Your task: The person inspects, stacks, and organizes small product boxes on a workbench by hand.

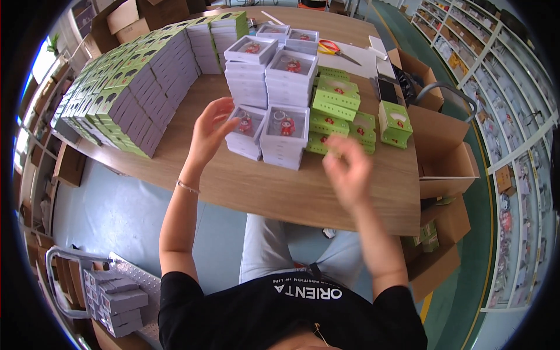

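My left hand (213, 131) is at the left side of a short stack of white boxes (245, 127); its thumb and fingers are spread apart with nothing between them. The thumb tip meets or overlaps the top box's edge; I cannot tell whether it touches. Beside it stands another short stack of white boxes (285, 125). Each top box shows a red figure keychain under a clear window. My right hand (348, 169) is raised just in front of the green card sleeves (328, 121). Motion smears its bent fingers, so anything in them is hidden.
Taller white box stacks (291, 64) rise behind. A long block of green-topped boxes (125, 81) fills the table's left. Scissors (338, 52), a dark phone (387, 91) and a green sleeve pile (396, 123) lie right. Open cartons (443, 157) stand beyond the right edge; a loaded trolley (149, 286) stands lower left.
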{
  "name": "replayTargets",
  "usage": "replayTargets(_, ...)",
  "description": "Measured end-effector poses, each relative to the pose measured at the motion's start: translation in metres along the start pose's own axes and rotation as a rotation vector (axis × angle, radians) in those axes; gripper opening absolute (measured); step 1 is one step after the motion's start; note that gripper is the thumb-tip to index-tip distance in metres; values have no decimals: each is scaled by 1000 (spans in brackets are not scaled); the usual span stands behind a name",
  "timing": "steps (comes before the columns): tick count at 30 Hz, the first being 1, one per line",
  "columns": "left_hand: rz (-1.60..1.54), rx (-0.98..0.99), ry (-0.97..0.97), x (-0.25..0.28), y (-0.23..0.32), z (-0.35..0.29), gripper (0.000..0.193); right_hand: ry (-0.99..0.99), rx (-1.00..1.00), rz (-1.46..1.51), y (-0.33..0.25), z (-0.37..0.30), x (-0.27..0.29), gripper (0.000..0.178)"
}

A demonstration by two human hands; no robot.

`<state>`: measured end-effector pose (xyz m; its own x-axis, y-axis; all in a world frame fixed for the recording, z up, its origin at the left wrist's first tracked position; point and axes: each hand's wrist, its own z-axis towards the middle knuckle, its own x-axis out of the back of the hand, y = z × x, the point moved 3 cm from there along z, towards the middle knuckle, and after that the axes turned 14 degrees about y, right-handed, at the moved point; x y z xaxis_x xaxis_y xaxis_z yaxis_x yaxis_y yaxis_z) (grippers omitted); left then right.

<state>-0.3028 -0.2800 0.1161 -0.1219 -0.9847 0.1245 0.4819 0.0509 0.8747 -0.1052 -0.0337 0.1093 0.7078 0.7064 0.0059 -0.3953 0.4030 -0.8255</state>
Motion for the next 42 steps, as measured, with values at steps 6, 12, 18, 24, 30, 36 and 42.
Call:
replayTargets(6,189,-95,-508,-59,8,-2,103,-176,-78,-116,57,149,38,98)
replayTargets(12,96,47,-482,-75,-3,1,108,-436,-327,62,70,143,21,105)
replayTargets(18,-38,-64,-226,-48,16,-17,105,-182,241,-217,-1,82,46,95)
replayTargets(24,-132,-102,-126,-32,55,-49,103,-237,278,-191,-32,2,43,96)
replayTargets(30,-125,-143,-307,-24,64,-71,106,-282,193,-133,-28,-11,47,97)
replayTargets(36,-260,-20,-394,-27,63,-95,108,-337,11,54,-20,-39,41,103)
replayTargets(42,-437,140,-339,-23,56,-142,113,-163,-149,304,-23,-86,11,104)
